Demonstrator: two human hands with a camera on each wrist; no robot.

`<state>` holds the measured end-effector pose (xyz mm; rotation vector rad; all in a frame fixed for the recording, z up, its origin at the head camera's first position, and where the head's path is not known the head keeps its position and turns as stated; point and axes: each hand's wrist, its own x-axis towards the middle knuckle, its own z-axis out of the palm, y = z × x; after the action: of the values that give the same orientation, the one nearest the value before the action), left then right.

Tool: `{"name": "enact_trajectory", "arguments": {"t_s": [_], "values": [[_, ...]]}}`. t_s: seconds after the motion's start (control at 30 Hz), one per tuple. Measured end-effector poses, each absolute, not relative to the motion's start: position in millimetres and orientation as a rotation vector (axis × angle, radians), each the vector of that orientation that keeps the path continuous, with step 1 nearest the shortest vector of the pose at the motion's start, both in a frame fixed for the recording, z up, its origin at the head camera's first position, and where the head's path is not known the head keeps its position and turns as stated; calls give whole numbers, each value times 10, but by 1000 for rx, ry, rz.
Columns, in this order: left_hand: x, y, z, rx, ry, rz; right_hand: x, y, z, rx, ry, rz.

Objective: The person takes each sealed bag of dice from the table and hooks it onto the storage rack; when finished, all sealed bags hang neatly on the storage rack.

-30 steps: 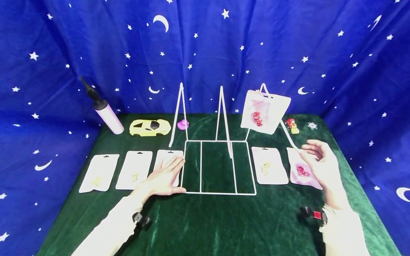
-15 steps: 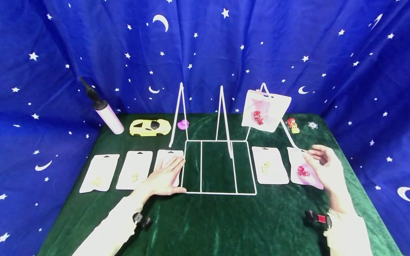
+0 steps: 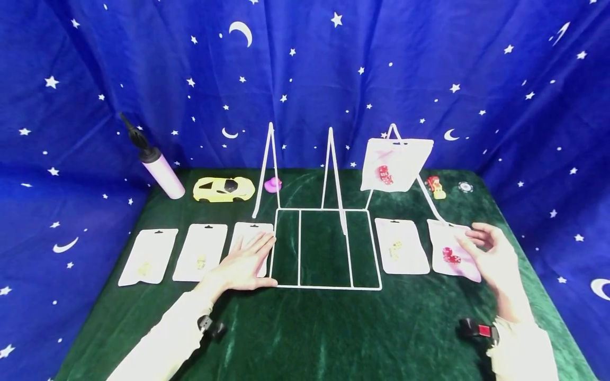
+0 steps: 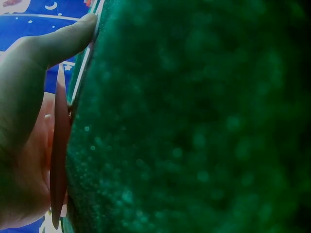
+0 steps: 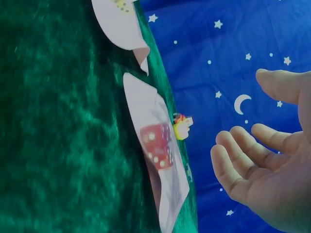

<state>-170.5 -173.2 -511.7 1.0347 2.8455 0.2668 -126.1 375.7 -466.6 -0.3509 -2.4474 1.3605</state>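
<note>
A white wire rack [image 3: 328, 248] stands on the green table, and a clear bag with red dice [image 3: 393, 166] hangs from its right peak. My left hand [image 3: 245, 263] lies flat, fingers straight, on a white bag [image 3: 248, 232] just left of the rack's base; in the left wrist view the hand [image 4: 29, 121] presses against the green cloth. My right hand [image 3: 495, 257] hovers with relaxed, spread fingers just over the right edge of a bag with red dice [image 3: 450, 255], [image 5: 158, 160], holding nothing. Another bag with yellow dice [image 3: 400, 246] lies left of it.
Two more white bags [image 3: 149, 256] [image 3: 200, 252] lie at the left. Along the back stand a pink hand pump [image 3: 159, 168], a yellow toy car [image 3: 223, 189], a pink duck [image 3: 272, 184], a small red toy [image 3: 434, 186] and a poker chip [image 3: 464, 186]. Blue starry cloth surrounds the table.
My right hand has drifted right and slightly toward me, beside the red-dice bag. The hanging bag has swung a little. The left hand has not moved.
</note>
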Motion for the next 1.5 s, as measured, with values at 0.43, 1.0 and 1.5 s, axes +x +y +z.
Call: {"name": "enact_trajectory", "arguments": {"t_s": [0.43,1.0,1.5], "values": [[-1710,-1732,-5084,1040,2853,255,-1181,3928,-4749,-423,-2474,1304],[-1695,-1722,-5071,1040,2848,268,-1184,4033,-4868,-444,-2605,1216],[-1684,-1713,-5062,1035,2838,279,-1193,4047,-4909,-520,-2781,1067]]}}
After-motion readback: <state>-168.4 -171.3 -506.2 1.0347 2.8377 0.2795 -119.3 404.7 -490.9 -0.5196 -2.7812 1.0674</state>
